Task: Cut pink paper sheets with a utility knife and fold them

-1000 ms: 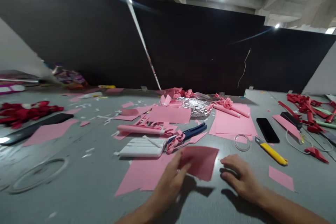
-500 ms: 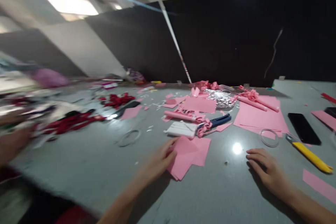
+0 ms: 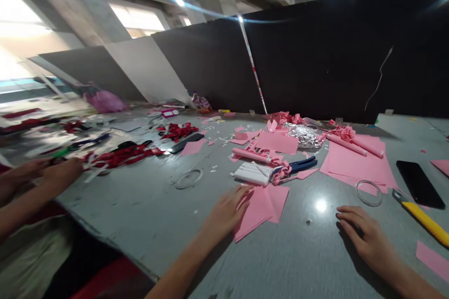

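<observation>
On the flat grey bench (image 3: 168, 238), square pink paper sheets (image 3: 257, 210) lie in a messy little pile, in front of a flat white pack (image 3: 251, 174). The left hand (image 3: 226, 212) rests on their left side with loose fingers. The right hand (image 3: 365, 233) has bent fingers and holds nothing. Beside it are a yellow plastic cutter (image 3: 426, 221) and a flat black phone (image 3: 420, 184). Any words on the shiny purple packet (image 3: 201, 101) are too small to read.

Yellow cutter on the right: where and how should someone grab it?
Probably by the cutter's yellow handle, right hand reaching down from the near side: it lies flat, handle slanting toward the person's right, while the grey tip points away, beside the ring.
</observation>
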The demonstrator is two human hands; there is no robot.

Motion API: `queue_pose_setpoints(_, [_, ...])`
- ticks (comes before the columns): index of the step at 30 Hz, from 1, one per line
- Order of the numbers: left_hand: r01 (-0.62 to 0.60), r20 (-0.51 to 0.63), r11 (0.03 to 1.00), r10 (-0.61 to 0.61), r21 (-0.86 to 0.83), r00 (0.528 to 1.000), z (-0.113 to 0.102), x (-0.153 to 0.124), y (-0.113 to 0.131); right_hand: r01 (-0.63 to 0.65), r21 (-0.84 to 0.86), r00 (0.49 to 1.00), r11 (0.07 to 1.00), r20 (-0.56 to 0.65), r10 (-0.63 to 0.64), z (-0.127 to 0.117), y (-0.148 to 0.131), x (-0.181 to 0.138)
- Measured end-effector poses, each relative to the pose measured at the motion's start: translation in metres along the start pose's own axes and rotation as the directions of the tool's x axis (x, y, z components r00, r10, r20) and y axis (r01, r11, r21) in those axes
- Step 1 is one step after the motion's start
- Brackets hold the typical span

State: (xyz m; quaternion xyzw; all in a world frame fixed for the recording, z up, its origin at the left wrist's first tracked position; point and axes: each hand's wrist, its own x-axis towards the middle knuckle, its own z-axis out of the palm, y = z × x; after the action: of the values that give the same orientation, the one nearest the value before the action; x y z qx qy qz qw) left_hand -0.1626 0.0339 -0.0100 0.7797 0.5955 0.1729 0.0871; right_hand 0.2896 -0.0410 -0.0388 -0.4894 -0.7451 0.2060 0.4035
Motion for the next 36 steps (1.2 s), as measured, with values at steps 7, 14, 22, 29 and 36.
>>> queue_pose_setpoints(7, [-0.163,0.051,0.987,0.162,0.01,0.985,-0.005,-0.021,0.006,-0.008,-0.003,1.0,1.0,0.001,0.008,-0.001,-0.006,0.001])
queue_pose_setpoints(14, [-0.267,0.242,0.958,0.236,0.101,0.941,-0.015,-0.034,0.013,-0.013,0.01,1.0,1.0,0.0,0.013,-0.001,-0.008,0.002])
queue_pose_setpoints(22, [-0.41,0.364,0.909,0.358,0.073,0.86,-0.036,-0.012,0.003,-0.013,-0.003,1.0,1.0,0.0,0.013,0.001,-0.005,0.001])
queue_pose_setpoints(29, [-0.421,0.358,0.902,0.364,0.094,0.86,-0.037,-0.001,-0.009,-0.013,0.001,1.0,1.0,-0.017,0.013,0.001,-0.007,0.002])
queue_pose_setpoints(36, [-0.42,0.372,0.901,0.354,0.112,0.858,-0.033,-0.013,-0.004,-0.014,-0.005,1.0,1.0,-0.001,0.014,0.0,-0.007,0.002])
